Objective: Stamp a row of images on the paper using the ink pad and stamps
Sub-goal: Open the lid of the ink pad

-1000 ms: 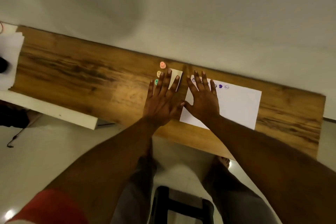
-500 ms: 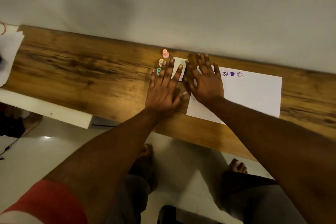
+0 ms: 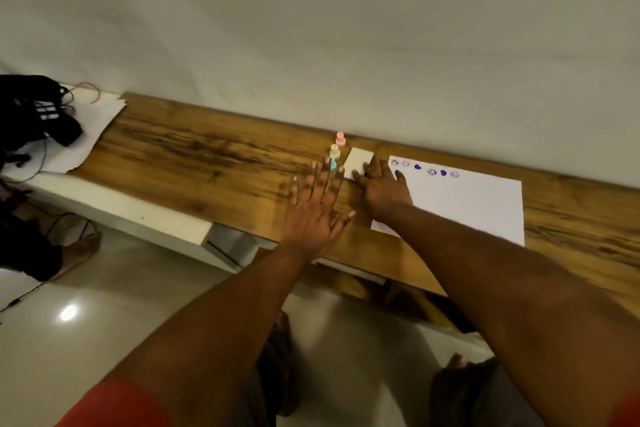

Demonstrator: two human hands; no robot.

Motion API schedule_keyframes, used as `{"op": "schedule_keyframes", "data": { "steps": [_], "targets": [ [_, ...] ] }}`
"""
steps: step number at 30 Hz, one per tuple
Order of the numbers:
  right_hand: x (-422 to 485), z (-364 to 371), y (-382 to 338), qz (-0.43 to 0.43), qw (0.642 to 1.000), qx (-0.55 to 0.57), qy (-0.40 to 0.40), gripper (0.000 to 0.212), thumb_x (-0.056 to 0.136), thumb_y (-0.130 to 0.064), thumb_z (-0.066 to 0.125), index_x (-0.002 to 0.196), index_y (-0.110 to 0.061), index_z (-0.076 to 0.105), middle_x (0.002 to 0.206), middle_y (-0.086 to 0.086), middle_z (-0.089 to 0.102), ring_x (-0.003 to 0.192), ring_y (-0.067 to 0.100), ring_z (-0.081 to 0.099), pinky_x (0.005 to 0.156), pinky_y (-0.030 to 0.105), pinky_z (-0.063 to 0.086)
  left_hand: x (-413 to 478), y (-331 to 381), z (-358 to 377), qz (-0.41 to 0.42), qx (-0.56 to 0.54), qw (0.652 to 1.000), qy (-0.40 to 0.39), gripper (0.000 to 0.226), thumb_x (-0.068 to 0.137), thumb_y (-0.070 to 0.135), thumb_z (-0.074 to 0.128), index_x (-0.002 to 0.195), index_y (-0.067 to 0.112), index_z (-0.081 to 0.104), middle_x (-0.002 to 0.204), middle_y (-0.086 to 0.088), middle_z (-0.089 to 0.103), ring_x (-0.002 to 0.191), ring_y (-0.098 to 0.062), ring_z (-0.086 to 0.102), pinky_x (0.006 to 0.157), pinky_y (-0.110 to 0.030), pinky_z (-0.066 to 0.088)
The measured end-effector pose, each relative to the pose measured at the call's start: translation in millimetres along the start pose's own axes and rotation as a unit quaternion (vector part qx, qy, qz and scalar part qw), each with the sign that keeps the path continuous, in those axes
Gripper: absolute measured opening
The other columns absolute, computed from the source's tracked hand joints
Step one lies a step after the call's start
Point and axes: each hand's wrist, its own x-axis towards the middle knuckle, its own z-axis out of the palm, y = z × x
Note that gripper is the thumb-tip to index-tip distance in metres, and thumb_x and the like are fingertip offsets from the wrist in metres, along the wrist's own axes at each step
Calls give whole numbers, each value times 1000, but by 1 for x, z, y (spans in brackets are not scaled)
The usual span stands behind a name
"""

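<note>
— Dim, isn't it?
— Dim and warm. A glare spot (image 3: 68,313) shines on the glossy floor (image 3: 114,274), well left of the left hand (image 3: 311,215).
— Sharp?
— Soft throughout. That hand's fingers smear with motion blur. The right hand (image 3: 381,189) is dark, its fingers hard to separate. The desk (image 3: 207,156) bows outward from both hands.

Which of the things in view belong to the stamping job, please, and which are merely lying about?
For the job: paper, ink pad, pink stamp, beige stamp, teal stamp.
Lying about: black bundle, loose white sheets.
</note>
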Motion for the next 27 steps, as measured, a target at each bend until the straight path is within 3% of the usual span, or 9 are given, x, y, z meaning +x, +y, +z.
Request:
{"op": "schedule_keyframes", "data": {
  "steps": [6,9,15,23,27],
  "targets": [
    [-16,1,-31,5,1000,-24,-5,64,102,-37,54,160,-35,25,168,8,21,156,36,9,123,55,19,-3,-5,11,-75,-11,995,-67,89,100,75,12,167,21,-12,176,-4,-17,161,-25,-18,129,-56,0],
    [-25,5,-44,9,1000,-22,3,66,99,-44,58,158,-37,30,164,9,28,154,37,16,122,54,22,-1,-4,17,-89,-39,992,-84,88,103,70,23,168,19,-7,176,-5,-12,162,-25,-12,131,-53,0],
    [-33,18,-61,5,1000,-5,23,62,102,-40,55,158,-38,29,162,10,29,152,36,19,122,52,22,-1,-15,20,-113,-62,987,-96,86,105,53,46,168,15,3,177,-6,-2,163,-24,-4,131,-48,3],
    [-62,31,-85,1,1000,-5,12,75,100,-42,58,162,-26,18,162,15,24,151,37,22,121,53,23,-7,-37,44,-124,-114,983,-77,80,99,51,56,165,19,24,176,-3,15,162,-19,9,130,-43,9],
    [-60,23,-90,-15,1000,-13,20,68,101,-38,57,160,-25,25,157,15,31,146,36,31,120,51,28,-7,-43,49,-119,-131,982,-68,78,98,51,57,164,21,28,176,-3,15,162,-17,9,130,-43,10]
  ]
}}
